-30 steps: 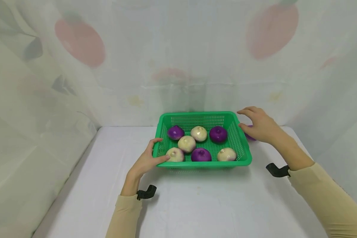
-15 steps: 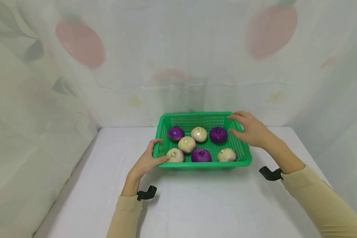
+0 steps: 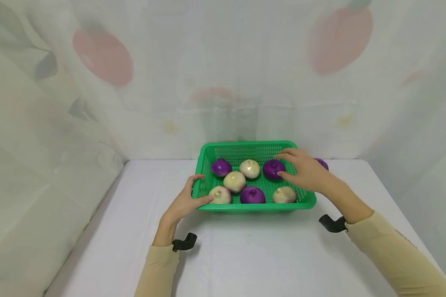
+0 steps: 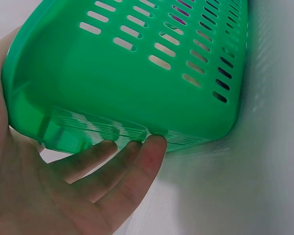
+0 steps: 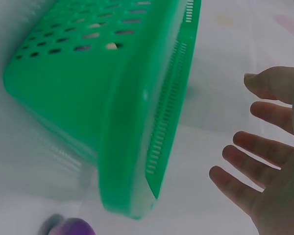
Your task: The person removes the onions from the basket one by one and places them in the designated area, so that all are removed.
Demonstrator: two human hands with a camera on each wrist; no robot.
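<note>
We see the left hand (image 3: 182, 203) clamped on the green basket (image 3: 258, 207) at its near-left corner, fingers against the outer wall. The right hand (image 3: 307, 171), thumb and fingertips apart, hangs over the basket's right side. 7 bulbs (image 3: 235, 182) lie inside; 1 stray purple bulb (image 3: 322, 163) sits outside, to the right.

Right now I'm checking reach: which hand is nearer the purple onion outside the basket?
Right hand, near the purple onion, over the basket; left hand, holding its left end.
</note>
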